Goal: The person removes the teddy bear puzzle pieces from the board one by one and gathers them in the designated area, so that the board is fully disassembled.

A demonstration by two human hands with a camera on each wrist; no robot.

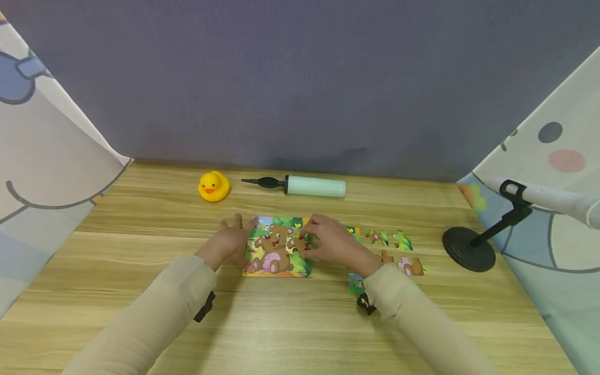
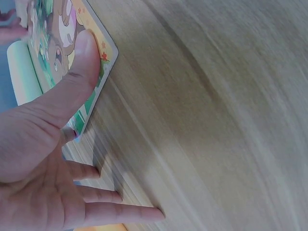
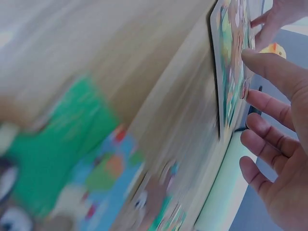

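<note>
A bear jigsaw board lies on the wooden table between both hands. My left hand is at its left edge, fingers spread, and in the left wrist view the thumb presses on the picture near a corner. With thumb and index finger, my right hand pinches a brown jigsaw piece over the right part of the board. The right wrist view shows the board edge-on, the other right fingers held apart from it. Loose jigsaw pieces lie right of the board, some partly hidden by the right arm.
Behind the board lie a pale green hand pump with a black nozzle and a yellow rubber duck. To the right, a black round-based stand holds a white tube. A grey partition rises along the back edge.
</note>
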